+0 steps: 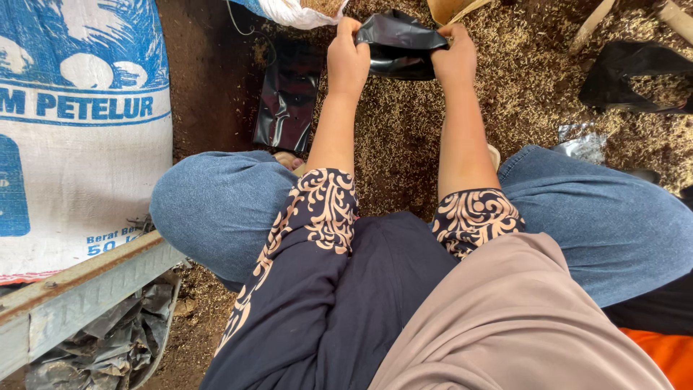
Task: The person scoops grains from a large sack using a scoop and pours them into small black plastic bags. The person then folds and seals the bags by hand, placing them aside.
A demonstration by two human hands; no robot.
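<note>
A small black plastic bag [399, 49] is held up in front of me over husk-strewn ground. My left hand [347, 59] pinches its left edge and my right hand [455, 56] pinches its right edge, stretching the bag's mouth between them. Both forearms reach out from patterned dark sleeves above my knees in blue jeans [216, 206]. A flat stack of the same black bags [286, 101] lies on the ground just left of my left forearm.
A large white and blue woven sack [79, 130] stands at the left. A metal rail [79, 289] crosses the lower left over crumpled black plastic. More black plastic [635, 76] lies at the upper right. Rice husk [534, 87] covers the ground.
</note>
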